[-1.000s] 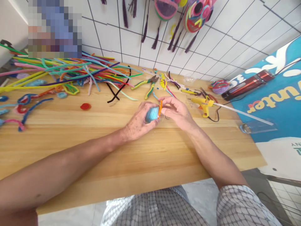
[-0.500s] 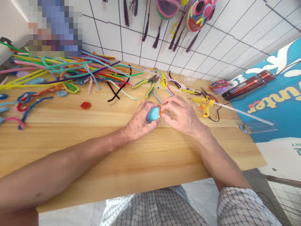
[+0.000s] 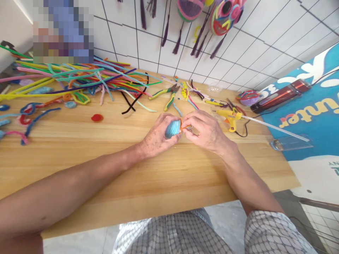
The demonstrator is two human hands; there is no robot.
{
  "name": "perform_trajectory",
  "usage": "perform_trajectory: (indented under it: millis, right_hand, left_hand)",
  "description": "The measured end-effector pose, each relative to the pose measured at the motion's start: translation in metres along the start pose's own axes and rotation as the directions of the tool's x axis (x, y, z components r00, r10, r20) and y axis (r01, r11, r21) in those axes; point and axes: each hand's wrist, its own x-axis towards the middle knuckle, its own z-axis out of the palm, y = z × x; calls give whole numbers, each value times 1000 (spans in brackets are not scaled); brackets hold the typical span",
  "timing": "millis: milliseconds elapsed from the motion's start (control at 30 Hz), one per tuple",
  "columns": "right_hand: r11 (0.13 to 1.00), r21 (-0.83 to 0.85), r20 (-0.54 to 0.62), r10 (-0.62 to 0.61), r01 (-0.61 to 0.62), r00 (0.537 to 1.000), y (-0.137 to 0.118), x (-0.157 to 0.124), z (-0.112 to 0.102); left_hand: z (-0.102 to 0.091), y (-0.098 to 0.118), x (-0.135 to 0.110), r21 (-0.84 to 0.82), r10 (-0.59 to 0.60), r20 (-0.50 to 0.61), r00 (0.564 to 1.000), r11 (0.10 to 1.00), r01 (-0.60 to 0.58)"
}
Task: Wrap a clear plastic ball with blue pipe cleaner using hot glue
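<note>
My left hand (image 3: pixel 156 137) is closed around a light-blue, rounded piece wound with pipe cleaner (image 3: pixel 172 129), holding it just above the table. An orange pipe cleaner (image 3: pixel 181 123) lies along the right edge of this blue piece. The thumb and fingertips of my right hand (image 3: pixel 208 130) pinch the orange strand, close against the blue piece. Under the right fingers, small silvery loops (image 3: pixel 190 128) show; what they belong to is hidden.
Pliers (image 3: pixel 166 96) lie beyond my hands. A yellow glue gun (image 3: pixel 231 118) with a long glue stick rests at right, near a red flask (image 3: pixel 282 95). Many pipe cleaners (image 3: pixel 79 76) heap at back left. A red disc (image 3: pixel 97 118) lies left; a tiled wall (image 3: pixel 159 60) stands behind.
My right hand has shifted slightly down and right, its fingertips still on the orange strand. My left hand and the blue piece have barely moved.
</note>
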Motion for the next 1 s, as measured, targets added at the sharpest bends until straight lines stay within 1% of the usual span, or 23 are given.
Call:
perform_trajectory:
  millis: [167,333,533,667,733,867,933,1000]
  right_hand:
    - [998,-37,-41,-50,48,998,-1,1,1]
    - [997,-74,-32,-31,28,999,-3,2,2]
    - [994,-103,-87,-53,44,995,-8,3,5]
    - [994,-113,-69,-22,14,997,-10,2,6]
    - [990,-139,-70,-18,8,997,-10,0,9]
    - [977,-212,-102,-53,30,993,-11,-1,13]
    - [980,-198,-112,-42,19,993,-11,0,10]
    - [989,-145,-139,3,-24,990,-10,2,3]
  left_hand:
    - [1,-1,-1,6,13,-1,1000,1000,-13]
    - [1,-1,-1,1,23,-7,1000,1000,-23]
    - [0,-1,-1,10,22,-5,1000,1000,-22]
    - [0,-1,-1,12,23,0,1000,1000,-23]
    - [1,-1,-1,11,19,-4,1000,1000,-19]
    - [0,1,0,6,5,-14,1000,1000,-5]
    - [-1,1,0,4,-15,-10,1000,1000,15]
    - [-2,2,0,4,-44,1,999,999,44]
